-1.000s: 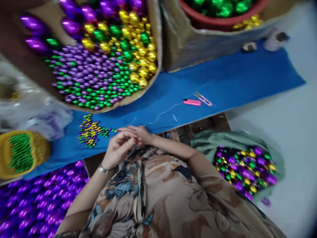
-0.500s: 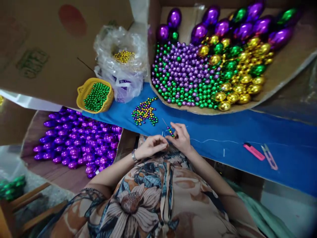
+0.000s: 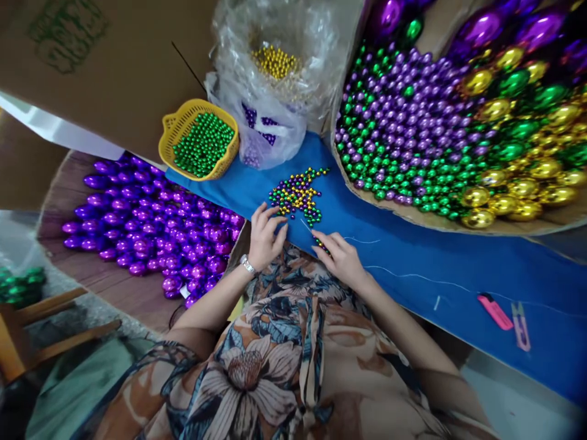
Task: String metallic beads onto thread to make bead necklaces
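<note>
My right hand (image 3: 342,260) pinches a thin beading needle (image 3: 306,226), its bare tip pointing up and left. Several small purple, green and gold beads (image 3: 322,245) sit on the needle by my fingers. White thread (image 3: 413,276) trails from that hand to the right over the blue cloth. My left hand (image 3: 267,237), with a metal watch on the wrist, is at the near left edge of a loose pile of small mixed beads (image 3: 296,194). Its fingers are bent and apart, with nothing visible in them; whether the fingertips touch the beads I cannot tell.
A yellow basket (image 3: 166,143) of green beads and plastic bags (image 3: 316,67) of gold and purple beads stand behind. Large cartons hold purple ornaments (image 3: 137,226) at left and mixed beads (image 3: 413,116) at right. A pink cutter (image 3: 495,310) and thread snips (image 3: 520,327) lie right.
My left hand has moved away from the right hand to the bead pile, and its fingers have spread. The right hand keeps hold of the needle. The head view has shifted closer.
</note>
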The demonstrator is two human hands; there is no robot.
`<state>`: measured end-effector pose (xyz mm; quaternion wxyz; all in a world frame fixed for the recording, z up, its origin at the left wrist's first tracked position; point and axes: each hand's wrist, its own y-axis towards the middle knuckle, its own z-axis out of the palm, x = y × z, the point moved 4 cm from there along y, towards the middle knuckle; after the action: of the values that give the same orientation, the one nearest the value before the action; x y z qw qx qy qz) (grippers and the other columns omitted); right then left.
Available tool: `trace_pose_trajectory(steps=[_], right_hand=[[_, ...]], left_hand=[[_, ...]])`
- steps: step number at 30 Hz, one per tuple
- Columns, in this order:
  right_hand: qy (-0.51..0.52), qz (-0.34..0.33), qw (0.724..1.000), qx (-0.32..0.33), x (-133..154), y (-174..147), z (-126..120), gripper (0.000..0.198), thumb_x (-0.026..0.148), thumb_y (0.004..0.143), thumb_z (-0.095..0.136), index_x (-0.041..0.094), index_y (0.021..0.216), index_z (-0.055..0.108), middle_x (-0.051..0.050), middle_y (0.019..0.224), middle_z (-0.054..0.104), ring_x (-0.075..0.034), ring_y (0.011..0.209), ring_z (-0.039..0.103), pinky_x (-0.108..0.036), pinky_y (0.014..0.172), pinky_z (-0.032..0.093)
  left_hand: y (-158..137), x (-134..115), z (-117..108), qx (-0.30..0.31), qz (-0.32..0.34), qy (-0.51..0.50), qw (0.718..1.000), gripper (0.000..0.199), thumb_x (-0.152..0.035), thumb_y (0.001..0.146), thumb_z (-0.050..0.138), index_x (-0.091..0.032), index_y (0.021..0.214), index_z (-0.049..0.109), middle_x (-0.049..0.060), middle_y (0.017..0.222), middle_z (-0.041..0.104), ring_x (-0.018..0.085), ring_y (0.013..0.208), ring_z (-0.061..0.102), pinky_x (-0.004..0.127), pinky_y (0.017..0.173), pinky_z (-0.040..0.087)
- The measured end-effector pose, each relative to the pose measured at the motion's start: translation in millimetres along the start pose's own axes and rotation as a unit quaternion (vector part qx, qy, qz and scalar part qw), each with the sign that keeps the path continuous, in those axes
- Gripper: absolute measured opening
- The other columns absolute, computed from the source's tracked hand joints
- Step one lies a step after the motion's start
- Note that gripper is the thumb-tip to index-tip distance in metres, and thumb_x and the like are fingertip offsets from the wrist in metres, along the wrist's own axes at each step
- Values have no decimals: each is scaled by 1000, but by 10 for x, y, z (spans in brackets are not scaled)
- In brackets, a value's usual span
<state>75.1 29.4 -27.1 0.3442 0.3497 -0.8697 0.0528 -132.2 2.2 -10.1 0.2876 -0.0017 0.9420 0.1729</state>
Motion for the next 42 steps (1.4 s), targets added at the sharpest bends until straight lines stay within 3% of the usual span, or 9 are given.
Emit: trace_pose_trajectory(steps=[7,11,21,28,42], right_hand=[[33,28,999,8,-35,53,30,45,43,96,48,18,133,55,-8,102,68,-16,90,65,-28,79,54],[-1,28,1000,14,-19,36,51,41,40,98,46,19,130,59,-8,106,68,-15,90,65,-25,80,53],[-111,12,992,64,80,106,150,40,40,100,40,25,132,59,-5,96,67,-9,73,62,-18,60,44],[-137,3,986,96,151,185,210,41,41,101,37,28,133,58,-4,94,65,-9,69,61,-21,53,39],[-139,12,985,100,146,263,253,41,39,100,37,28,133,59,-6,93,63,-10,67,59,-21,52,38]], left_hand=[[-34,42,43,-1,9,-16,1000,16,-27,90,57,-19,103,63,10,121,60,29,135,40,53,111,37],[-31,96,74,2,-10,-10,1000,16,-28,91,55,-20,102,63,9,122,59,29,135,39,55,111,36],[-84,219,55,-28,-37,1,999,17,-26,92,53,-18,105,60,11,125,58,27,136,39,54,113,35],[-126,233,96,16,-30,44,998,24,-29,90,55,-26,111,66,9,134,52,32,141,29,60,112,29],[-156,303,92,3,-27,42,999,23,-29,90,56,-26,109,69,9,137,50,31,141,29,60,113,29]])
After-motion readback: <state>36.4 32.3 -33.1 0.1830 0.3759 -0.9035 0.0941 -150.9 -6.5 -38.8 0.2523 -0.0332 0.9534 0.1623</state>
